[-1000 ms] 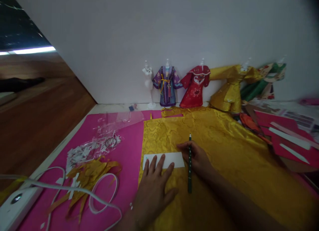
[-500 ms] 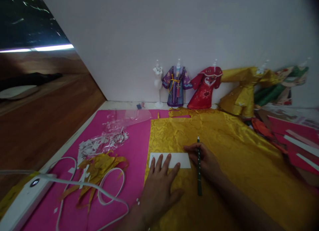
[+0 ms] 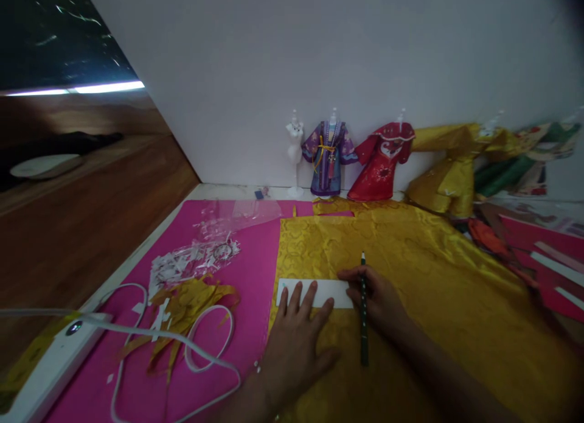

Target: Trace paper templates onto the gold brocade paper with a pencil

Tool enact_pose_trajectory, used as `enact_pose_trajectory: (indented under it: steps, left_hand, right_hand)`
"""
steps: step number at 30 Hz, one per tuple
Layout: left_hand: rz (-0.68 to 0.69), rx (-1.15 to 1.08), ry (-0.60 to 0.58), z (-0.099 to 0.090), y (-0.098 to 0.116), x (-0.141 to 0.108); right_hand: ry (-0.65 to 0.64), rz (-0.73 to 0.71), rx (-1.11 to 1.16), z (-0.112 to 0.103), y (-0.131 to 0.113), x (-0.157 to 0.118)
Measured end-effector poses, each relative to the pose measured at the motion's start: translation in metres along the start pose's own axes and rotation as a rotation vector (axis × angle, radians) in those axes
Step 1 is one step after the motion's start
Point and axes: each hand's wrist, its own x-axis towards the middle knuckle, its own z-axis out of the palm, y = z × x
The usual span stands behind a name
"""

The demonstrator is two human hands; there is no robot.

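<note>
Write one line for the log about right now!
left hand: resting on white card | right hand: holding dark green pencil | card: on gold cloth

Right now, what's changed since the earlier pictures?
The view has turned left, so things sit further right. Since half a second ago, the right hand and its pencil seem to have edged slightly left against the card. Nothing was taken or let go: the left hand stays spread on the card, which keeps its place on the gold cloth.
</note>
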Motion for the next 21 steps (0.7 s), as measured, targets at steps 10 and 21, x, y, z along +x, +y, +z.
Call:
enact_pose_trajectory:
  steps: [10, 21]
  left_hand:
    - [0.016, -0.027, 0.028, 0.0016, -0.0011, -0.0023]
    - [0.013, -0.012, 0.000, -0.0026, -0.0002, -0.0011]
  right_hand:
    - [-0.047, -0.113, -0.145, 0.0002, 0.0060, -0.0006]
    - [-0.060, -0.110, -0.148, 0.0002, 0.0082, 0.0003]
